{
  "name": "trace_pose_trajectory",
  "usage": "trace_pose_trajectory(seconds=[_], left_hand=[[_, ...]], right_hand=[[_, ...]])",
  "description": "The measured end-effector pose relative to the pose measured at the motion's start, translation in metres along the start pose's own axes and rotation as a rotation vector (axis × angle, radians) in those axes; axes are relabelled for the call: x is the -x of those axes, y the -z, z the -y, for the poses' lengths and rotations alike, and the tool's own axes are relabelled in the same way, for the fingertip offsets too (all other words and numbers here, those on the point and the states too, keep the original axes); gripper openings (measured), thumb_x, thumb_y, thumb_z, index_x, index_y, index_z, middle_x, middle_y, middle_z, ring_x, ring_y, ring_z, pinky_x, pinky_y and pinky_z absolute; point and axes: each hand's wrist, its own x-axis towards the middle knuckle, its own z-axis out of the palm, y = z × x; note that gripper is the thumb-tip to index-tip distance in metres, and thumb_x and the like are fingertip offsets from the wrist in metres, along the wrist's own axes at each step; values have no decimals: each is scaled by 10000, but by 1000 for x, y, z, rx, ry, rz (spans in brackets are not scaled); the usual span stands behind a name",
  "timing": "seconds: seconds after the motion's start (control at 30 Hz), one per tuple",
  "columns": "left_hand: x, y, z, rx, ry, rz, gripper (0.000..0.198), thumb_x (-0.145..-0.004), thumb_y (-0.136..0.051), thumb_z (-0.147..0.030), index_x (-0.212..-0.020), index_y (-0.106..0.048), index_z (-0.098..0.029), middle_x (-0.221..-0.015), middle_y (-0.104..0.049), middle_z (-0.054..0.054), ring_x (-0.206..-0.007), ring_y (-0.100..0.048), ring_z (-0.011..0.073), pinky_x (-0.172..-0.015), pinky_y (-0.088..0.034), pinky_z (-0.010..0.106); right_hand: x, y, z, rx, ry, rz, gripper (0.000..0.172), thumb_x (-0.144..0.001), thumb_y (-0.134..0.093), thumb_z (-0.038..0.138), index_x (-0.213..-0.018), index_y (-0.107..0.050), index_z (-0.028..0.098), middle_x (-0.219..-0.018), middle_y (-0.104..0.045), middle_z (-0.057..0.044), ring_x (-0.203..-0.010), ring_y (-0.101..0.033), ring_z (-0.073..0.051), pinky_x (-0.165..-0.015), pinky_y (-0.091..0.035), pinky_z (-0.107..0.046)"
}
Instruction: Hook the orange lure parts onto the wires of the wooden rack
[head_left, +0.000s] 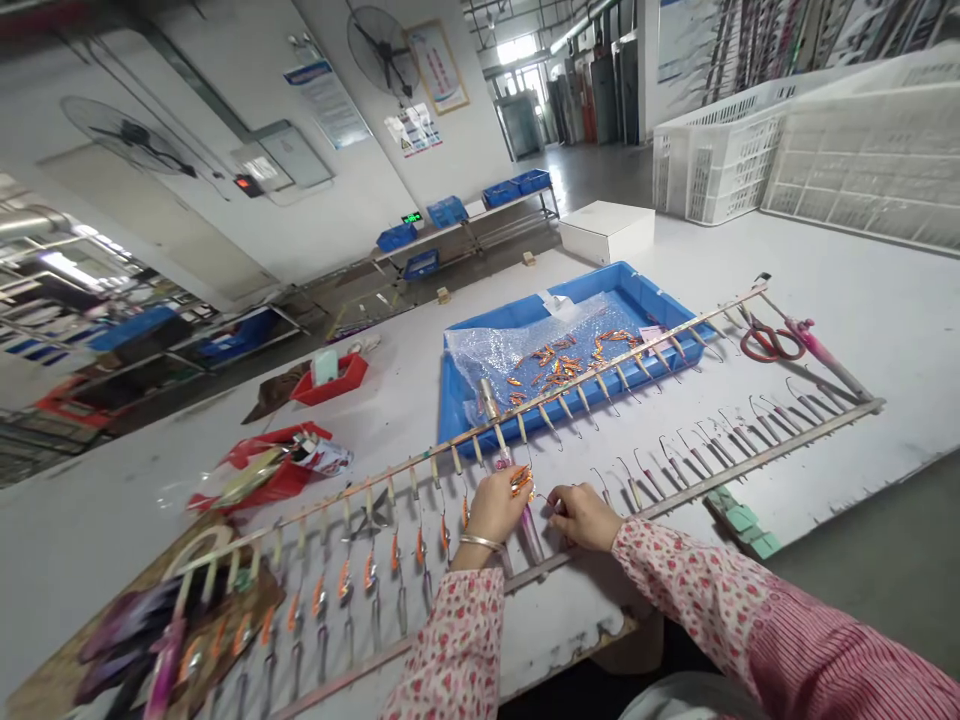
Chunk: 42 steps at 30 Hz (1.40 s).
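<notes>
At nine o'clock on the white tabletop [135,500], the left end of the long wooden rack of metal hook-pins [600,385] already carries small glossy orange lure bodies [369,572], one hanging on each pin. Two red plastic trays [330,382] sit behind it at ten o'clock. At six o'clock the left hand [495,505], bangle at the wrist, is clenched around a few orange pieces, and the right hand [583,517] just beside it pinches something thin at a pin; what exactly it grips is too small to tell. I judge the loading step is about a third done: next, a piece must be threaded onto the next bare pin. At twelve o'clock a blue plastic tray [637,290] holds more orange pieces on crinkled clear film. Red-handled scissors [771,342] lie at two o'clock.
</notes>
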Motion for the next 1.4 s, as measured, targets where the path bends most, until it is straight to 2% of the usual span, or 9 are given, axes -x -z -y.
trace_pose_trajectory(seconds=[0.13,0.37,0.53,0.6,0.83,1.0,1.2,1.4], left_hand=[[7,-2,3,52,-46,-26,219,-806,-481,-258,-924,-649,-184,-872,-687,41,-801,-612,161,-679,-399,220],[11,-14,3,87,-57,-35,248,-808,-493,-272,-981,-641,-174,-929,-692,51,-857,-622,166,-744,-419,230],[8,-18,7,13,6,-106,278,-814,-492,-290,-1017,-634,-164,-951,-689,80,-876,-624,197,-751,-424,266],[6,-17,6,12,19,-121,285,-817,-488,-293,-1022,-632,-158,-956,-688,85,-873,-624,198,-751,-425,268],[5,-20,0,79,-37,-80,268,-802,-501,-286,-999,-639,-166,-938,-690,72,-876,-621,186,-778,-429,271],[7,-24,3,112,-36,-99,269,-797,-497,-302,-976,-645,-167,-931,-689,76,-851,-623,191,-753,-433,284],[8,-23,3,172,-22,-107,281,-789,-498,-332,-956,-645,-159,-872,-692,65,-795,-622,183,-716,-434,279],[4,-27,4,169,-15,-125,269,-791,-492,-324,-952,-643,-169,-908,-691,73,-833,-622,197,-745,-429,297]], right_hand=[[2,-4,-7,-120,-26,-63,172,-732,-592,192,-902,-597,165,-644,-643,2,-597,-571,-122,-600,-380,-206],[2,-10,-11,-211,4,-113,156,-669,-658,192,-803,-583,165,-589,-560,43,-542,-502,-91,-541,-347,-186],[2,-6,-17,-377,36,-20,116,-686,-636,172,-767,-554,156,-554,-512,65,-509,-463,-71,-522,-344,-173],[1,-5,-18,-383,32,-5,98,-698,-613,159,-773,-550,156,-554,-513,65,-501,-459,-68,-515,-337,-170],[-1,-10,-13,-301,-31,-139,129,-636,-640,142,-708,-534,158,-557,-506,63,-519,-443,-69,-514,-310,-172],[-1,-10,-17,-381,16,-79,131,-642,-645,164,-711,-533,161,-554,-495,70,-512,-433,-66,-505,-309,-171],[-2,-8,-15,-364,-1,-101,134,-637,-652,154,-687,-528,154,-554,-493,69,-520,-433,-63,-509,-308,-169],[1,-2,-14,-350,12,-2,108,-715,-592,153,-821,-571,153,-581,-537,52,-508,-463,-72,-502,-336,-167]])
